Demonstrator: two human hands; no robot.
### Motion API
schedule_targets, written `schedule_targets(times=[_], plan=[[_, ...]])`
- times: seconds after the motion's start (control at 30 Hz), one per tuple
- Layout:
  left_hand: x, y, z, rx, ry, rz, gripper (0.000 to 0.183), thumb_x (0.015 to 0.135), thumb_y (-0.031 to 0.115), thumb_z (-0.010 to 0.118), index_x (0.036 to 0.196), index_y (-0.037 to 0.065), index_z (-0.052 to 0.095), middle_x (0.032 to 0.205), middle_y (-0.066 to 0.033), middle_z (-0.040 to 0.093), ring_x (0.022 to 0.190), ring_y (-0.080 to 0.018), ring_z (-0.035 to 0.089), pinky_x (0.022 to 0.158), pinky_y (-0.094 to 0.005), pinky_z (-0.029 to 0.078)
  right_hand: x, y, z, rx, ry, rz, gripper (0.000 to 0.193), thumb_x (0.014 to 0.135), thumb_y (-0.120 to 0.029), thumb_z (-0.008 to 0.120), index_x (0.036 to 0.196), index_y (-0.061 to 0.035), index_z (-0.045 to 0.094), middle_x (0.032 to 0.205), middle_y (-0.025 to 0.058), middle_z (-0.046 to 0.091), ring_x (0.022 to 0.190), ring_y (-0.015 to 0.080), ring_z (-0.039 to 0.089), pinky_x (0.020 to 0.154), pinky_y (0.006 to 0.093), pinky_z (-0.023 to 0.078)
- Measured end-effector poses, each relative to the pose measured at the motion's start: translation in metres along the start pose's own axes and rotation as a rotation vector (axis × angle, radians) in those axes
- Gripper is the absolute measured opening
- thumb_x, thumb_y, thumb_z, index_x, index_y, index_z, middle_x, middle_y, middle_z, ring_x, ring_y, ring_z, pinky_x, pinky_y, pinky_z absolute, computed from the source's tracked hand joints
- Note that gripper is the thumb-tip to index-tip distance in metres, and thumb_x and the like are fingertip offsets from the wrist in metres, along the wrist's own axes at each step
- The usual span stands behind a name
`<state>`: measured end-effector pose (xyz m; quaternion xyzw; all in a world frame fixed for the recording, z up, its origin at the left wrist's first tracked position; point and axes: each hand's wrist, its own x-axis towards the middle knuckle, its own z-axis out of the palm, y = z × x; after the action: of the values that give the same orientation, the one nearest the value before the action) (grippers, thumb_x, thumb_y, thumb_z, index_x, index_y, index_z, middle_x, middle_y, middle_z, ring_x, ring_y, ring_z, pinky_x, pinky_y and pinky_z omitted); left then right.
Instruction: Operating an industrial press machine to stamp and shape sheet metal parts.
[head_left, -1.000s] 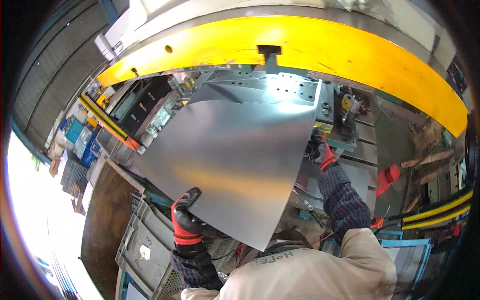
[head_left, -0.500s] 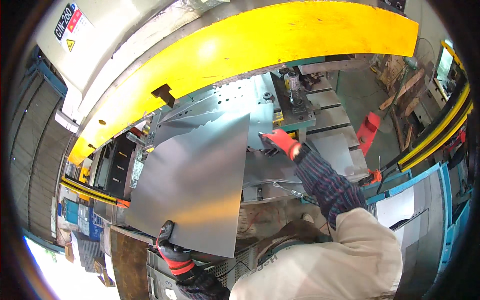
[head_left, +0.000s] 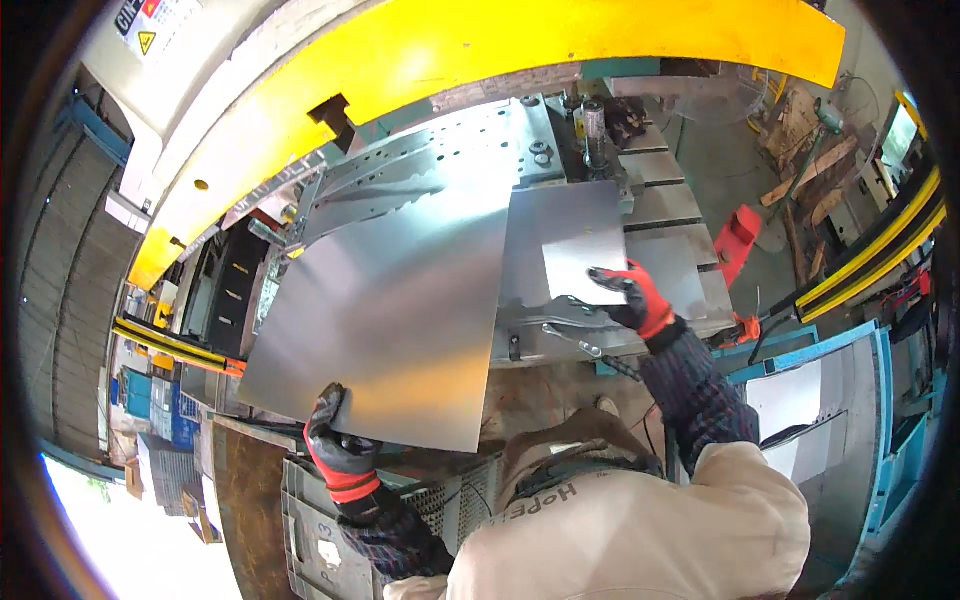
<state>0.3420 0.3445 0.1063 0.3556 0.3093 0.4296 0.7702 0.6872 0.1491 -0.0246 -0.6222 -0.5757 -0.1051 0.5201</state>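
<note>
My left hand [head_left: 342, 445], in a black-and-red work glove, grips the near left edge of a large grey metal sheet [head_left: 400, 320], its thumb on top. The sheet's far part reaches onto the perforated metal die plate [head_left: 470, 140] of the press. My right hand [head_left: 640, 300], gloved alike, is closed on the near right corner of a smaller, squarish metal piece [head_left: 565, 235]. That piece lies beside the large sheet's right edge. Fingers under both sheets are partly hidden. Just below the right hand, a wrench [head_left: 572, 340] rests on the machine table's near edge.
A yellow press beam [head_left: 480, 50] spans above the plate. A spring-loaded guide post [head_left: 595, 135] stands at its right. Yellow-and-black guard bars [head_left: 870, 245] flank the press; a red metal part [head_left: 737, 240] stands at right. A blue-framed cart [head_left: 885, 400] holds sheets; a grey crate [head_left: 320, 550] sits near left.
My right hand has moved right and toward me, bringing the smaller metal piece out beside the large sheet. My left hand keeps its grip on the large sheet. The head view has shifted.
</note>
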Motion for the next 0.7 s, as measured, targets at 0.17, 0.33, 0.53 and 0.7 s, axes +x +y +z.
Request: schedule_targets(times=[0.17, 0.33, 0.53, 0.7], plan=[[0.006, -0.003, -0.006, 0.05, -0.004, 0.052, 0.019, 0.074, 0.012, 0.043, 0.088, 0.002, 0.051, 0.073, -0.0048, 0.053, 0.045, -0.0092, 0.045, 0.036, -0.0168, 0.034, -0.078, -0.037, -0.045, 0.089, -0.094, 0.145, 0.038, 0.077, -0.034, 0.047, 0.089, 0.0007, 0.057, 0.083, 0.0142, 0.058, 0.08, 0.0251, 0.055, 0.072, 0.0331, 0.041], [0.012, -0.002, -0.024, 0.254, -0.108, 0.213, 0.031, 0.073, 0.012, 0.042, 0.099, -0.004, 0.049, 0.095, -0.0115, 0.052, 0.088, -0.0185, 0.05, 0.079, -0.0289, 0.04, -0.161, -0.066, -0.052, 0.741, 0.081, 0.834, 0.066, 0.074, -0.053, 0.039, 0.088, 0.0091, 0.054, 0.084, 0.0155, 0.056, 0.062, 0.0191, 0.056, 0.051, 0.0257, 0.045], [0.013, -0.009, -0.026, 0.581, -0.064, 0.401, 0.028, 0.073, 0.011, 0.045, 0.096, -0.004, 0.05, 0.095, -0.0103, 0.052, 0.087, -0.0185, 0.05, 0.08, -0.0301, 0.039, -0.167, -0.093, -0.086, 0.396, -0.012, 0.911, 0.033, 0.072, -0.023, 0.057, 0.086, 0.007, 0.055, 0.084, 0.0158, 0.057, 0.071, 0.02, 0.057, 0.059, 0.0301, 0.047], [0.003, -0.006, -0.008, 0.314, -0.046, 0.213, 0.025, 0.073, 0.012, 0.045, 0.093, -0.001, 0.052, 0.089, -0.0083, 0.054, 0.08, -0.0172, 0.052, 0.073, -0.0289, 0.042, -0.164, -0.067, -0.1, 0.808, 0.227, 0.943, 0.026, 0.072, -0.015, 0.056, 0.089, 0.0051, 0.054, 0.085, 0.0126, 0.058, 0.074, 0.0193, 0.057, 0.061, 0.0289, 0.047]])
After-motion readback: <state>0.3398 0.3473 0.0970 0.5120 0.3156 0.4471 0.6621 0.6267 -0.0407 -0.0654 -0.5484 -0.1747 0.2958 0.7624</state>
